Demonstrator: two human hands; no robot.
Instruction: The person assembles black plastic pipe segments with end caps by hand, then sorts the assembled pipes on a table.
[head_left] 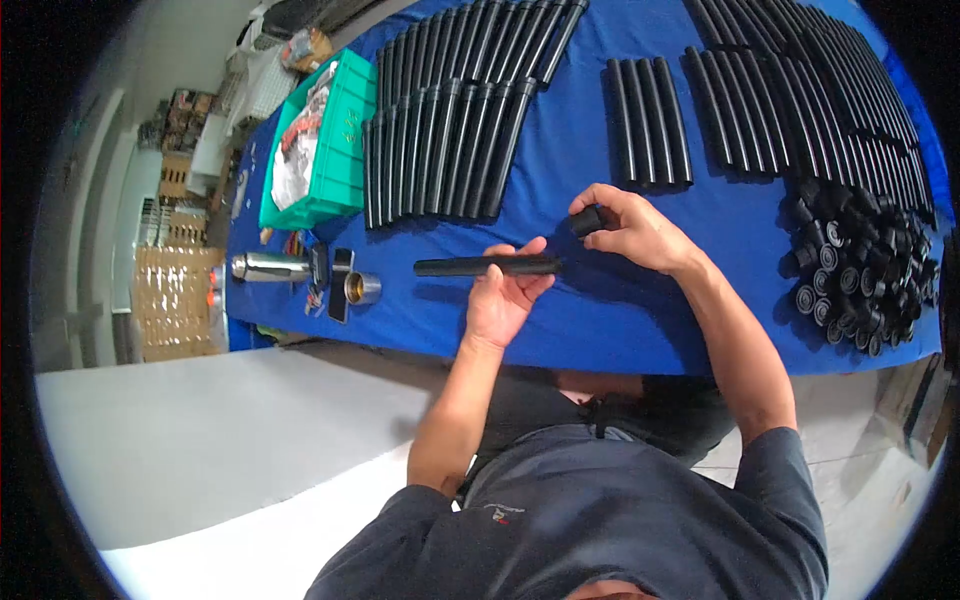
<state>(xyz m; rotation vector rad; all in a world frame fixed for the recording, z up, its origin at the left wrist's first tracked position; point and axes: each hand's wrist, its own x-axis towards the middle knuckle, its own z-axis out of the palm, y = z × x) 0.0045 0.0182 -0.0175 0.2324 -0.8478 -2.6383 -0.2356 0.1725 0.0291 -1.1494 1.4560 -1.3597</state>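
Note:
My left hand holds a black tube level above the blue cloth, its fingers and thumb around the tube's right half. Just right of the tube's end, my right hand pinches a black cap between thumb and fingers. Cap and tube are apart. Black tubes with wider collars at their upper ends lie in two rows at the back left. Several plain black tubes lie behind my right hand. A heap of loose black caps sits on the right.
A blue cloth covers the table. On the left are a green crate holding plastic bags, a steel flask, a phone and a metal cup. Many more tubes lie at the back right.

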